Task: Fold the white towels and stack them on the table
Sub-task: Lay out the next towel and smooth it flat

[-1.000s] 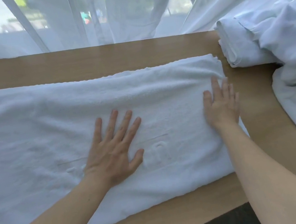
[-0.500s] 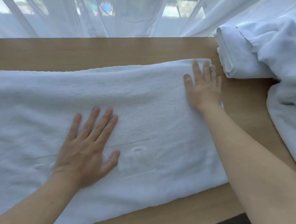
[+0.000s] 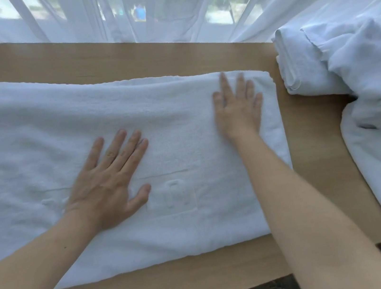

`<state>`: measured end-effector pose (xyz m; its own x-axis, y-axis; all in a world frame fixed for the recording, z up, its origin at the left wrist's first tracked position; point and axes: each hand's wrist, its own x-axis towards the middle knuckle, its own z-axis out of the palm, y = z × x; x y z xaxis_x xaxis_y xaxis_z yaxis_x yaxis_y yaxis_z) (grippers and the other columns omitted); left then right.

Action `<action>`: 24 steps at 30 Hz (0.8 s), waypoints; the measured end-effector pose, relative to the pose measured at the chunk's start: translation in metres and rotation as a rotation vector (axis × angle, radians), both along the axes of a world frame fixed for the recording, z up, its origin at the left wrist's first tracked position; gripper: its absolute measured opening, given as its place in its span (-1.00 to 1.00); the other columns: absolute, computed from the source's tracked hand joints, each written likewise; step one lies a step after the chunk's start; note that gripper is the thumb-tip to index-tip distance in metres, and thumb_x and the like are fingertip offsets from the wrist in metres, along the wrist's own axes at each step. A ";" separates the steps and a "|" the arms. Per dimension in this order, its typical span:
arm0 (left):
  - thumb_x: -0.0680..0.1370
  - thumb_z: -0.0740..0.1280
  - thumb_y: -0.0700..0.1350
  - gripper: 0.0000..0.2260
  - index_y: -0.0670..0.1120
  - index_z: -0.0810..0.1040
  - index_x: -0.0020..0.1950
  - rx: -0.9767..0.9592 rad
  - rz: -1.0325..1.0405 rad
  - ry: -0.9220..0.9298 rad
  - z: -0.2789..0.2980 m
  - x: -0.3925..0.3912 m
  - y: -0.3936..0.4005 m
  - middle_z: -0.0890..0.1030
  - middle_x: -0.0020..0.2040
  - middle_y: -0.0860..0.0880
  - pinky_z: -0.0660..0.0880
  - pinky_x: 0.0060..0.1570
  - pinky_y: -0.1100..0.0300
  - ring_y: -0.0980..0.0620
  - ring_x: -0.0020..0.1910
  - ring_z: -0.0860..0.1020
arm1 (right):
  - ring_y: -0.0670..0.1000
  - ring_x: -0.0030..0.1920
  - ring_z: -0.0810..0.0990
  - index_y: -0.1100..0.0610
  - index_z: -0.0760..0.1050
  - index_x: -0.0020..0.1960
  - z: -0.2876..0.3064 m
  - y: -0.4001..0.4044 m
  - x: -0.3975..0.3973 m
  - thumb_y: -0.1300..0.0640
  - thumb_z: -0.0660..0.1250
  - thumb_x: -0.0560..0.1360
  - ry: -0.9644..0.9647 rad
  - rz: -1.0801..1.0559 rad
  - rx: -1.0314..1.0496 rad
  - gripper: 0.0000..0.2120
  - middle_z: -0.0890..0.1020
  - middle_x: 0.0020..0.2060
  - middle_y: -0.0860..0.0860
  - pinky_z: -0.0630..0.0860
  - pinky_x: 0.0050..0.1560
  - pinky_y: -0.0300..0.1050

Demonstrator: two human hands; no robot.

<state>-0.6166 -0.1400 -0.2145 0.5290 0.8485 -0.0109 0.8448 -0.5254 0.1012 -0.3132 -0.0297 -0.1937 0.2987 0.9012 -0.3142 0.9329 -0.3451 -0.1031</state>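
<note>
Head view: towel (image 3: pixel 35 149) under flat left hand (image 3: pixel 108 182).

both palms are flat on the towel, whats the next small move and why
Probably grip the towel's right end and fold it over to the left: both the left hand and right hand lie flat on it, and it looks smooth but long.

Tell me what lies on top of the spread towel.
Both hands lie flat on the towel: left hand near its middle, right hand by its right end. Beneath it only the table shows around the edges; anything under the cloth is hidden.
</note>
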 end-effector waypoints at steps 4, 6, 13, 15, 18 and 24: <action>0.56 0.06 0.27 -0.26 -0.07 0.04 0.65 -0.036 0.000 -0.021 0.003 0.002 0.000 0.06 0.65 -0.05 0.02 0.55 -0.22 -0.10 0.63 0.02 | 0.10 0.62 -0.23 -0.09 -0.21 0.64 0.017 0.010 0.005 -0.14 -0.13 0.69 0.033 -0.101 -0.018 -0.43 -0.22 0.63 0.06 -0.28 0.57 0.16; 0.59 0.05 0.25 -0.33 -0.04 0.12 0.64 -0.057 0.013 -0.073 0.006 0.001 0.000 0.11 0.64 -0.04 0.03 0.55 -0.19 -0.08 0.62 0.06 | 0.10 0.62 -0.20 -0.02 -0.23 0.65 0.018 -0.021 -0.029 -0.12 -0.08 0.70 0.076 -0.016 0.064 -0.40 -0.19 0.63 0.04 -0.26 0.57 0.15; 0.59 0.27 0.16 -0.51 -0.03 0.40 0.46 -0.098 0.307 -0.429 0.026 0.031 0.089 0.35 0.51 -0.13 0.15 0.47 -0.13 -0.21 0.50 0.25 | 0.07 0.62 -0.20 0.00 -0.09 0.65 -0.007 -0.168 -0.102 -0.19 -0.04 0.67 0.051 0.200 0.184 -0.38 -0.08 0.64 0.01 -0.16 0.59 0.20; 0.51 0.27 0.33 -0.30 -0.01 0.29 0.53 -0.257 0.301 -0.242 0.035 0.045 0.125 0.37 0.49 -0.11 0.14 0.44 -0.09 -0.18 0.49 0.27 | 0.07 0.63 -0.19 0.00 -0.06 0.66 -0.009 -0.171 -0.100 -0.19 -0.03 0.67 0.036 0.211 0.205 -0.38 -0.06 0.64 0.02 -0.12 0.59 0.21; 0.36 0.30 0.50 -0.20 0.05 0.36 0.45 -0.420 0.209 -0.018 0.050 0.058 0.163 0.50 0.33 -0.04 0.33 0.25 -0.03 -0.12 0.34 0.43 | 0.08 0.63 -0.17 -0.03 -0.07 0.66 -0.012 -0.168 -0.101 -0.19 -0.03 0.67 0.034 0.213 0.217 -0.38 -0.05 0.64 0.02 -0.09 0.59 0.22; 0.14 0.59 0.40 -0.42 0.00 0.69 -0.08 -0.804 0.051 -0.022 0.078 0.064 0.202 0.72 -0.17 0.05 0.59 -0.24 0.15 0.03 -0.20 0.69 | 0.08 0.63 -0.12 -0.05 -0.08 0.65 -0.018 -0.170 -0.101 -0.20 -0.02 0.66 0.015 0.201 0.247 -0.38 -0.03 0.64 0.00 -0.02 0.58 0.25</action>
<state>-0.5528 0.0621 -0.1365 0.4970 0.6087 -0.6185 0.8592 -0.2456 0.4488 -0.4143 -0.2001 -0.2118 0.1034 0.9913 -0.0814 0.9776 -0.1164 -0.1753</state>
